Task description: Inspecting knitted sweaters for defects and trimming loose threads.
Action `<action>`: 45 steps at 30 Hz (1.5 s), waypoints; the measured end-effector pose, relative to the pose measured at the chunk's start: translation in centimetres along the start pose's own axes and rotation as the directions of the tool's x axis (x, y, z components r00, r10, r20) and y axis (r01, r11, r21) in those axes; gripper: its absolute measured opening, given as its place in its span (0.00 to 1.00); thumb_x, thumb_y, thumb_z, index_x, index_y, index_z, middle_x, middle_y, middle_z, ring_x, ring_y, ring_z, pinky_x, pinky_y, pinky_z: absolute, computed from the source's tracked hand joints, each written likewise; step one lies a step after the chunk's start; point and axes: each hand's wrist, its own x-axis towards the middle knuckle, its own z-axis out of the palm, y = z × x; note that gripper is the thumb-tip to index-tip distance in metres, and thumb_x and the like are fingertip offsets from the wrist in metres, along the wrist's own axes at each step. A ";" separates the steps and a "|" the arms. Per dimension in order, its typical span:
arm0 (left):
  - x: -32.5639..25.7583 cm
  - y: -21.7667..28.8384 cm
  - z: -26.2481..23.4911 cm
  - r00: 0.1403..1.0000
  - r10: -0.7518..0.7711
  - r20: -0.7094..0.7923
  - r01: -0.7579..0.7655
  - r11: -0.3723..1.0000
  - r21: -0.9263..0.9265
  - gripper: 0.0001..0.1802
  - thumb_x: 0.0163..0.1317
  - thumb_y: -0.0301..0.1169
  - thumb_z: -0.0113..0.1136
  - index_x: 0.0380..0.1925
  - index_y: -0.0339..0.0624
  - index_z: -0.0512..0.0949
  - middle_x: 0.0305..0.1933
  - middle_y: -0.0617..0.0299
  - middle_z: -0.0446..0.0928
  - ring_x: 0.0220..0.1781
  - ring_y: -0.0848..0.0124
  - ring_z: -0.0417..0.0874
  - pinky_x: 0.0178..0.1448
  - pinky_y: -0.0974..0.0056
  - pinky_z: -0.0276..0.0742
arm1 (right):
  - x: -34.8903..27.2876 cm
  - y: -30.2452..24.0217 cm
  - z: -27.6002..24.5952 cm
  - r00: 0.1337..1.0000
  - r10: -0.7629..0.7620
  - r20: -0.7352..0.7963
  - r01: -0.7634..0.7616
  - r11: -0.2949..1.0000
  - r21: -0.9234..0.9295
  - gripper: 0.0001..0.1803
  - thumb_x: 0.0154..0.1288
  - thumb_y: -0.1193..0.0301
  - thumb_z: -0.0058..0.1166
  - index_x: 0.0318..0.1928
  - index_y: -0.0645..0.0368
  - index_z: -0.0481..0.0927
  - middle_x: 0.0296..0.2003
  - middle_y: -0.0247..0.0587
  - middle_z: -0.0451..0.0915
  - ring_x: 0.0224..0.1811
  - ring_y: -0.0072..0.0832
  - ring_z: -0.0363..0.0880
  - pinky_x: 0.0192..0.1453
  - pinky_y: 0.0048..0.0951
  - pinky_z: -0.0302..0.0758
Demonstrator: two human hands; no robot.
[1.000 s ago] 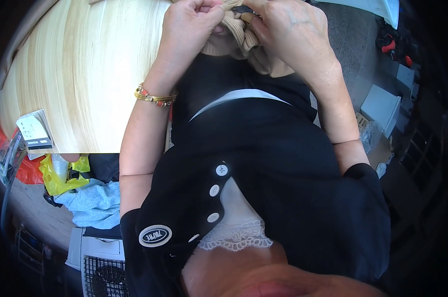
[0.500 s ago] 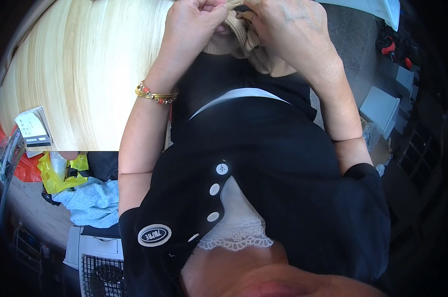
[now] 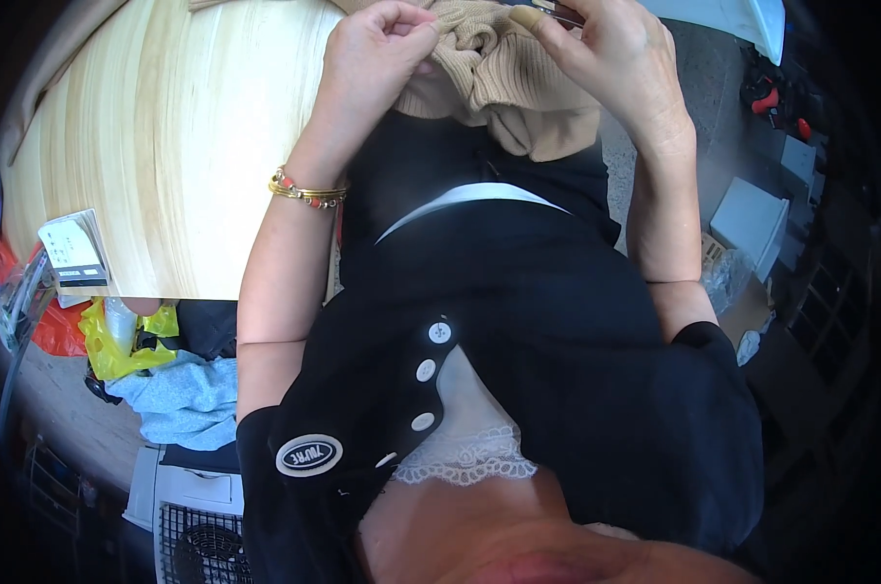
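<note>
The left hand [image 3: 382,49] pinches the tan, ribbed knit cloth [image 3: 547,112] between thumb and finger. The cloth sits in soft folds at the black-clothed lap [image 3: 440,156], next to the pale wooden table [image 3: 168,146]. The right hand [image 3: 625,68] has just moved away from the left, so more folds show between them. Its fingers curl around a small, dark, shiny tool [image 3: 564,13]; I cannot tell what kind.

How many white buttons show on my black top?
4: three face-on buttons beside the pale inset, one edge-on button near the oval patch. Others may be hidden.
</note>
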 end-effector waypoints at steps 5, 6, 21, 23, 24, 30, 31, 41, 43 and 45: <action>-0.4 0.4 0.2 0.998 0.069 0.003 -0.069 0.998 0.012 0.13 0.65 0.31 0.61 0.42 0.30 0.80 0.29 0.63 0.81 0.29 0.81 0.81 0.36 0.76 0.77 | -0.4 1.2 1.6 0.984 0.145 0.105 -0.167 0.956 0.240 0.16 0.57 0.64 0.63 0.43 0.61 0.84 0.35 0.49 0.83 0.37 0.42 0.83 0.41 0.35 0.77; -0.5 0.6 0.3 0.999 0.050 -0.007 -0.050 0.998 0.027 0.13 0.65 0.31 0.61 0.42 0.30 0.80 0.29 0.63 0.81 0.29 0.81 0.81 0.36 0.76 0.77 | -0.6 1.3 1.7 0.992 0.094 0.088 -0.115 0.953 0.281 0.16 0.57 0.65 0.62 0.44 0.60 0.84 0.34 0.48 0.82 0.37 0.41 0.82 0.42 0.34 0.77; -0.8 1.5 1.3 0.997 -0.083 0.006 0.083 0.994 -0.066 0.14 0.68 0.31 0.58 0.49 0.33 0.79 0.41 0.60 0.81 0.37 0.78 0.83 0.42 0.74 0.82 | -1.2 3.0 5.8 0.998 -0.062 -0.016 0.061 0.841 0.538 0.16 0.52 0.77 0.64 0.44 0.58 0.83 0.30 0.38 0.82 0.31 0.25 0.79 0.35 0.25 0.74; -0.7 1.2 1.4 0.999 -0.033 0.024 0.035 0.993 -0.112 0.15 0.68 0.31 0.59 0.49 0.33 0.79 0.41 0.61 0.81 0.37 0.79 0.82 0.42 0.74 0.82 | -1.2 3.5 6.2 0.994 0.082 0.070 -0.107 0.697 0.709 0.16 0.55 0.77 0.63 0.47 0.60 0.83 0.32 0.35 0.81 0.32 0.19 0.77 0.35 0.22 0.72; -0.7 1.1 1.4 0.998 -0.061 0.008 0.061 0.995 -0.082 0.15 0.68 0.31 0.59 0.49 0.33 0.79 0.41 0.61 0.81 0.37 0.79 0.82 0.42 0.74 0.82 | -1.2 3.8 6.3 0.987 0.131 0.089 -0.152 0.641 0.752 0.17 0.56 0.76 0.63 0.48 0.62 0.82 0.33 0.33 0.80 0.33 0.16 0.75 0.35 0.21 0.72; -0.4 0.4 1.3 0.993 0.121 -0.018 -0.120 0.992 0.027 0.10 0.68 0.29 0.59 0.46 0.35 0.78 0.39 0.62 0.80 0.38 0.81 0.81 0.40 0.75 0.81 | -0.5 5.4 7.4 0.931 0.143 0.337 -0.351 0.613 0.708 0.15 0.60 0.69 0.63 0.45 0.64 0.83 0.30 0.33 0.80 0.31 0.17 0.75 0.35 0.22 0.72; -0.5 0.5 1.2 0.988 0.156 -0.020 -0.151 0.975 0.165 0.09 0.68 0.28 0.59 0.45 0.37 0.78 0.39 0.63 0.81 0.37 0.81 0.81 0.40 0.75 0.80 | -0.5 5.5 7.5 0.934 0.143 0.328 -0.340 0.643 0.687 0.15 0.60 0.68 0.64 0.44 0.64 0.83 0.30 0.34 0.81 0.31 0.18 0.76 0.35 0.22 0.73; -1.2 1.1 1.8 0.937 0.349 -0.002 -0.262 0.708 0.656 0.07 0.67 0.25 0.59 0.44 0.40 0.78 0.37 0.60 0.83 0.40 0.76 0.85 0.44 0.72 0.79 | -0.4 7.2 8.1 0.982 -0.089 0.167 -0.052 0.721 0.691 0.14 0.58 0.72 0.61 0.45 0.65 0.82 0.35 0.47 0.84 0.38 0.29 0.82 0.44 0.29 0.77; -1.2 1.1 2.0 0.939 0.343 -0.005 -0.253 0.702 0.665 0.07 0.66 0.25 0.59 0.43 0.39 0.78 0.37 0.60 0.83 0.40 0.76 0.85 0.44 0.72 0.79 | -0.5 7.7 8.4 0.974 -0.078 0.211 -0.098 0.694 0.713 0.14 0.58 0.73 0.61 0.44 0.66 0.82 0.35 0.47 0.84 0.38 0.30 0.82 0.44 0.30 0.77; -1.1 1.1 2.1 0.941 0.339 -0.005 -0.247 0.697 0.673 0.06 0.66 0.24 0.59 0.42 0.38 0.78 0.37 0.61 0.83 0.41 0.76 0.85 0.44 0.72 0.79 | -0.6 8.2 8.8 0.965 -0.069 0.253 -0.144 0.666 0.732 0.14 0.57 0.74 0.61 0.44 0.67 0.81 0.35 0.48 0.84 0.38 0.31 0.82 0.45 0.30 0.77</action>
